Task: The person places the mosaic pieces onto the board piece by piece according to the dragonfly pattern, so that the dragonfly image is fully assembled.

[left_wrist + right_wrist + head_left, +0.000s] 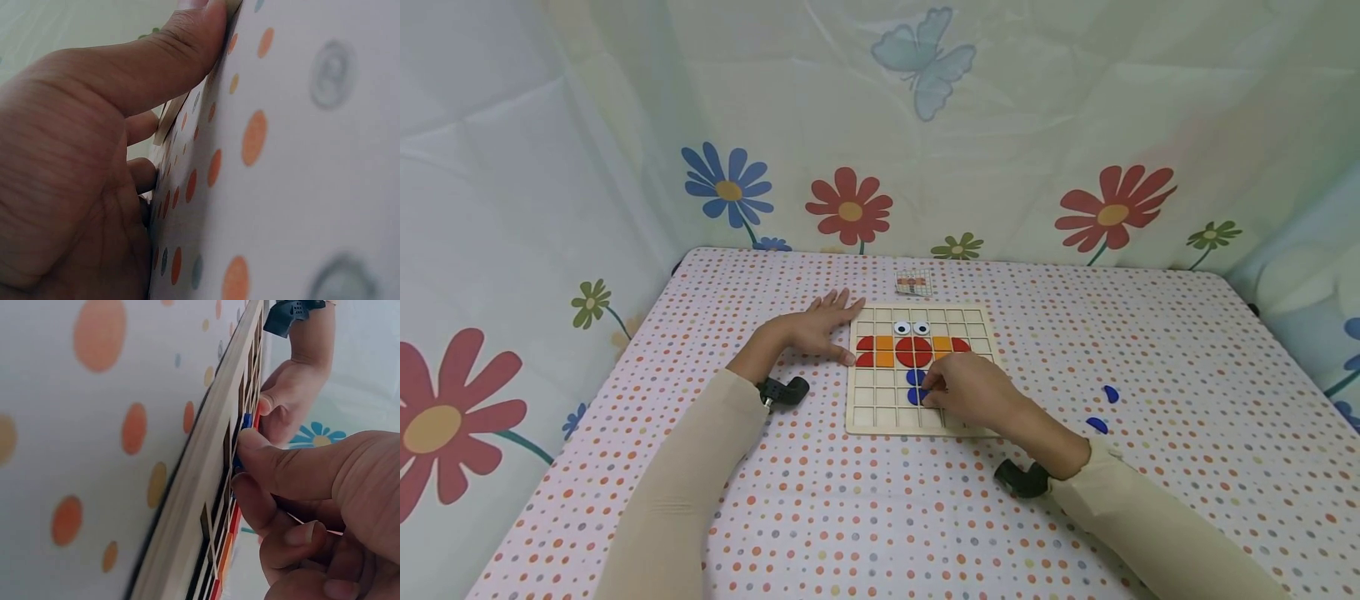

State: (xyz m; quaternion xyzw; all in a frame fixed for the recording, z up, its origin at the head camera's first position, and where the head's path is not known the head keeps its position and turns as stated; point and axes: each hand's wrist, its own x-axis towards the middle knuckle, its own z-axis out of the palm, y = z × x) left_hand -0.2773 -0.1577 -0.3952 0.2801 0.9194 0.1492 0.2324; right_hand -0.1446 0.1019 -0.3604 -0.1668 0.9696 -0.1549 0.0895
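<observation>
A wooden grid board [871, 418] lies flat on the table, holding red and orange pieces, two googly-eye discs [912, 328] and blue pieces [914, 377] below a red circle [913, 352]. My right hand [973, 387] is over the board's lower middle. Its thumb and index finger pinch a blue piece [238, 460] down at the grid, mostly hidden by the fingertips. My left hand [820, 327] rests by the board's left edge, fingers spread. In the left wrist view, the left thumb [169, 59] extends along to the board's side.
Two loose blue half-round pieces [1111, 394] lie on the dotted tablecloth [865, 508] to the right of the board. Behind the board stands a small pattern card [913, 282]. A flowered curtain [1000, 167] hangs along the table's back edge.
</observation>
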